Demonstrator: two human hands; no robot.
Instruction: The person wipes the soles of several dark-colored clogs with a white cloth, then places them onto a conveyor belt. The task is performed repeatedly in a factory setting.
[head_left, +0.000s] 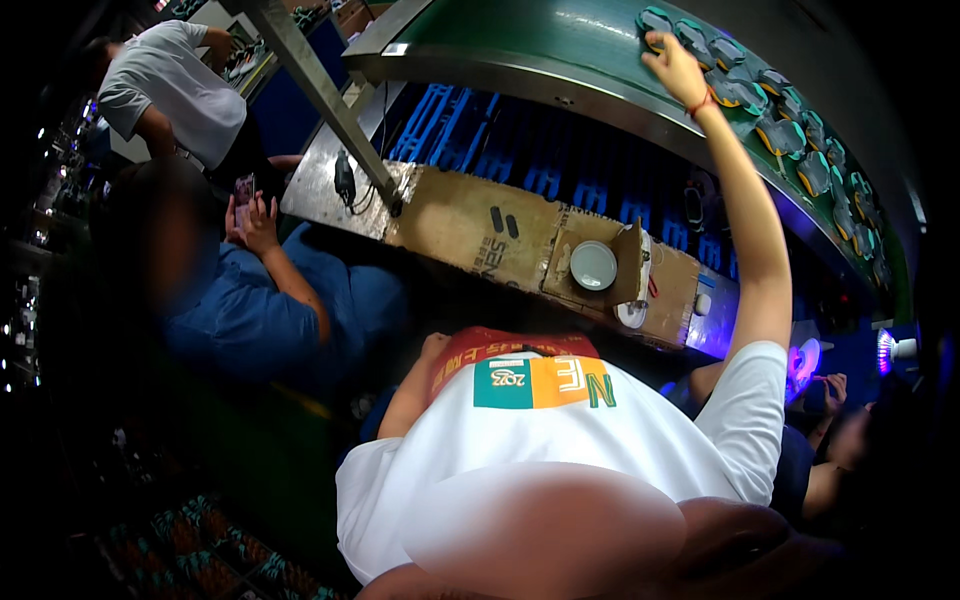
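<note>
My right hand [677, 72] reaches out over the green conveyor belt [540, 35], a red cord round its wrist. Its thumb and forefinger are apart, the fingertips close to a teal and grey shoe sole [654, 20] at the belt's far side. I cannot make out whether they touch it. Several more shoe soles [781, 136] in grey, teal and orange lie along the belt to the right. My left hand [436, 345] is low by the red apron [470, 355] at my waist, its fingers mostly hidden.
A metal rim [480, 62] edges the belt. Below it, a cardboard-covered shelf [460, 220] carries an open box [632, 262] with a round white container [593, 266]. A slanted metal post [330, 105] rises at left. A seated person [270, 290] holds a phone [245, 190]; another person [180, 95] stands behind.
</note>
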